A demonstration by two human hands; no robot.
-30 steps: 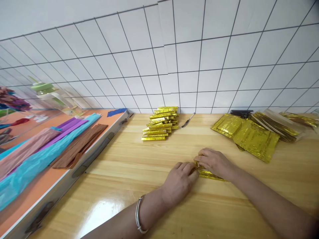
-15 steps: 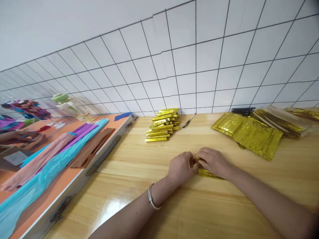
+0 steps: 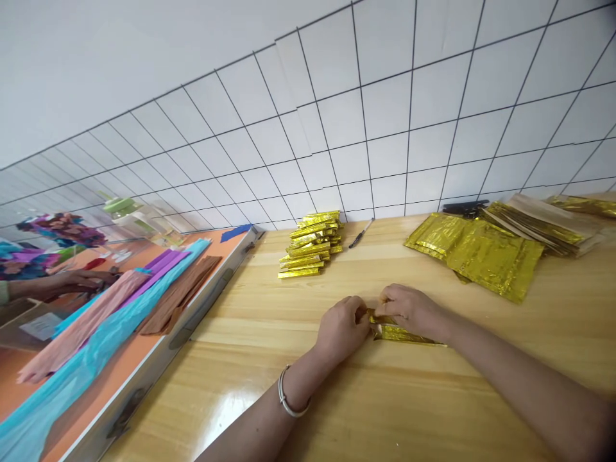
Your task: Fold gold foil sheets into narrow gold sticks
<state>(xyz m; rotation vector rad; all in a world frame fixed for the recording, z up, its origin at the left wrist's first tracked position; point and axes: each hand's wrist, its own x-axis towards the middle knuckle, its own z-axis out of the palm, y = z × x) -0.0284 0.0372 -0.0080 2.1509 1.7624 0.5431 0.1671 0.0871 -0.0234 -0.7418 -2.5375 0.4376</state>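
Note:
A sheet of gold foil paper (image 3: 402, 333) lies partly folded on the wooden table (image 3: 385, 398) under my fingers. My left hand (image 3: 342, 326), with a silver bangle on its wrist, pinches the sheet's left end. My right hand (image 3: 414, 313) presses its fingertips and thumb onto the upper fold, close to the left hand. Part of the foil is hidden beneath the right hand. Behind them is a pile of narrow folded gold foil strips (image 3: 312, 244).
A pen (image 3: 360, 233) lies right of the strips. Flat gold foil sheets (image 3: 495, 253) and a black object (image 3: 466, 208) are at the back right. Leftward, an orange table (image 3: 129, 359) bears coloured crepe paper (image 3: 108, 340); another person's hand (image 3: 79, 282) works there.
My hands have parted slightly, the left shifting left, so more of the foil's left end shows. The other person's hand has moved right. The view has shifted a little.

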